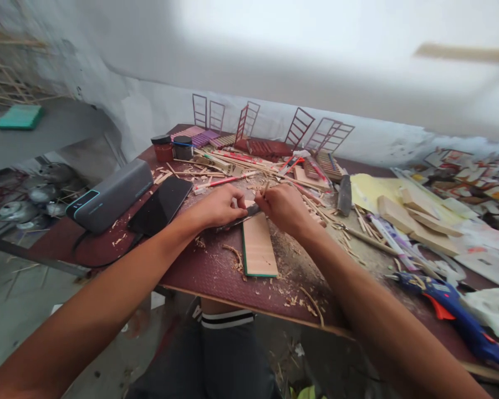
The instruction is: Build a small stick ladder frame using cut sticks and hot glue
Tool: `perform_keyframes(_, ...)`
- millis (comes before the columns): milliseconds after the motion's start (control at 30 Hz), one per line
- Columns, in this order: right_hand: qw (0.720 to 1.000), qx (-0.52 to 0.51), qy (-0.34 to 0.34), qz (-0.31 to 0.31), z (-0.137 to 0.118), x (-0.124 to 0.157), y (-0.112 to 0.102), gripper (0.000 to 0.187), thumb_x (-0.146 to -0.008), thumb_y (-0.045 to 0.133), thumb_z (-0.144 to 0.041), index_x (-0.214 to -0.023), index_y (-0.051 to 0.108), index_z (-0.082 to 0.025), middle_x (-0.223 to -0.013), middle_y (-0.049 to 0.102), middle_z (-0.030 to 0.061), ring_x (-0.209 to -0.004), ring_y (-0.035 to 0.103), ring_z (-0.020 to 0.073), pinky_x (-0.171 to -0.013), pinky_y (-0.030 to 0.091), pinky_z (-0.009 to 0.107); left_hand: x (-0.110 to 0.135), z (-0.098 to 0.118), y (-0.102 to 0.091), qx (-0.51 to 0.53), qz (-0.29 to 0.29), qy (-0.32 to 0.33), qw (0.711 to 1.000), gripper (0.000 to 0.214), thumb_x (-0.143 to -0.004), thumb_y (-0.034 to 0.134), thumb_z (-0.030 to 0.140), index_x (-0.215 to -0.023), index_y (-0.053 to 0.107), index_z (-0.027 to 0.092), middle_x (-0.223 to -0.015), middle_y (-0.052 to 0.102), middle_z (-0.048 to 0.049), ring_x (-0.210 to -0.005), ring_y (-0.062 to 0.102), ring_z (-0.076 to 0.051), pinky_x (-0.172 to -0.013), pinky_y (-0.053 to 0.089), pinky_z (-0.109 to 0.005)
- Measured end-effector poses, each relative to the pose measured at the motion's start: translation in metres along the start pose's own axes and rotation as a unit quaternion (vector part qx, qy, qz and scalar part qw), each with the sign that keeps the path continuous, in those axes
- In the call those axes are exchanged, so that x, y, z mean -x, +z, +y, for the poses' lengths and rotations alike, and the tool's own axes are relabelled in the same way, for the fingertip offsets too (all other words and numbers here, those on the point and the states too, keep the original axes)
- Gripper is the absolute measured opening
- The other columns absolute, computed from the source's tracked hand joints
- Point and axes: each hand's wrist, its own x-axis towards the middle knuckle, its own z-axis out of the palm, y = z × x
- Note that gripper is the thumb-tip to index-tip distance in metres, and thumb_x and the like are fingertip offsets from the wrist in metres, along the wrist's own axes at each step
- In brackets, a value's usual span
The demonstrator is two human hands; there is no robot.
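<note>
The left hand point(228, 207) is narrowed, thumb and finger drawn together at a dark blade point(253, 210), which it appears to hold; the fingers hide part of that grip. The right hand point(286, 204) is closed, a thin stick point(266, 187) showing at its knuckles and seemingly held. Both hands are over the far end of a green-edged wooden board point(260, 249), which lies flat near the front edge of the tabletop point(203, 266). Judged by appearance, the stick is light, dry and easily snapped, best taken between fingertips along its length; the blade is stiff and likely sharp, to be held clear of its edge; the board is rigid, light and best steadied by its sides. The tabletop is dark red and littered with wood shavings point(237, 260). A black phone point(162, 205) and a grey box point(112, 197) lie to the left; a blue glue gun point(449, 305) and wood blocks point(428, 227) lie to the right. Small chairs point(264, 147) and two jars point(163, 149) stand at the back, before a pale wall point(158, 105). The floor point(25, 293) is grey and strewn with scraps.
</note>
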Motion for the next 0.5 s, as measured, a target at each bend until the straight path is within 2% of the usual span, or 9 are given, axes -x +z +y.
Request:
perform_keyframes(100, 1.0, 0.0, -0.01, 0.008, 0.0, -0.001, 0.001, 0.048, -0.102, 0.047, -0.03, -0.063, 0.069, -0.013, -0.062, 0.064, 0.0087, -0.056, 0.045, 0.0126, -0.06, 0.021, 0.033, -0.001, -0.002, 0.0, -0.002, 0.009, 0.015, 1.0, 0.008, -0.081, 0.066, 0.017, -0.074, 0.062, 0.015, -0.051, 0.052, 0.0042, -0.047, 0.042, -0.008, -0.051, 0.029, -0.025)
perform_keyframes(200, 0.999, 0.013, 0.017, 0.026, 0.0, -0.002, 0.002, 0.046, -0.101, 0.048, -0.029, -0.063, 0.07, -0.013, -0.06, 0.063, 0.0086, -0.055, 0.044, 0.0123, -0.061, 0.02, 0.034, -0.002, -0.004, 0.001, 0.012, 0.008, 0.03, 0.999, 0.009, -0.08, 0.066, 0.018, -0.073, 0.062, 0.015, -0.051, 0.052, 0.0037, -0.046, 0.041, -0.008, -0.05, 0.029, -0.024)
perform_keyframes(367, 1.0, -0.01, -0.012, 0.02, 0.002, 0.001, 0.007, 0.051, -0.103, 0.044, -0.032, -0.065, 0.071, -0.014, -0.06, 0.063, 0.0084, -0.056, 0.047, 0.0137, -0.061, 0.023, 0.033, 0.0, -0.001, 0.003, 0.057, -0.048, 0.054, 0.996, 0.008, -0.079, 0.064, 0.013, -0.071, 0.064, 0.014, -0.055, 0.053, 0.0026, -0.048, 0.043, -0.007, -0.049, 0.028, -0.023)
perform_keyframes(500, 0.999, 0.017, -0.001, 0.031, 0.015, 0.006, 0.007, 0.047, -0.1, 0.044, -0.026, -0.062, 0.068, -0.013, -0.064, 0.065, 0.009, -0.059, 0.047, 0.014, -0.062, 0.024, 0.033, 0.004, 0.007, 0.002, 0.04, -0.029, 0.017, 0.999, 0.012, -0.08, 0.067, 0.017, -0.069, 0.064, 0.013, -0.055, 0.053, 0.0019, -0.049, 0.045, -0.008, -0.049, 0.029, -0.024)
